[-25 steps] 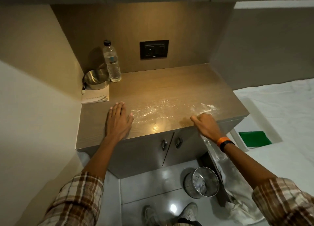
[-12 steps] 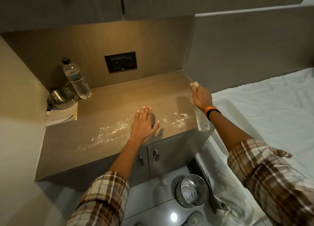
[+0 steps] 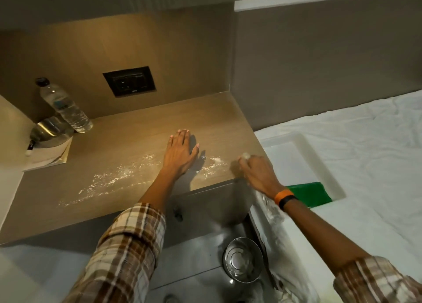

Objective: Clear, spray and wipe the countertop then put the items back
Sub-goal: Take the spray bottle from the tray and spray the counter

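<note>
A wood-grain countertop (image 3: 127, 140) carries a streak of white specks (image 3: 118, 177) across its front half. My left hand (image 3: 180, 154) lies flat on the top in the middle of that streak, holding nothing. At the front right corner my right hand (image 3: 258, 175) is closed around a clear spray bottle (image 3: 267, 202); its white tip shows above my fingers and its body hangs down past the counter edge. At the back left stand a plastic water bottle (image 3: 66, 107), a steel bowl (image 3: 49, 129) and a white booklet (image 3: 49, 155) with a pen beside it.
A black socket plate (image 3: 130, 81) sits on the back wall. Right of the counter is a white-sheeted bed (image 3: 365, 143) with a white tray (image 3: 303, 156) holding a green cloth (image 3: 308, 194). A steel bin (image 3: 243, 259) stands on the floor below the cabinet doors.
My right hand with the bottle has come from the counter's back right edge to its front right corner. My left hand stays flat on the top. My view has tilted down.
</note>
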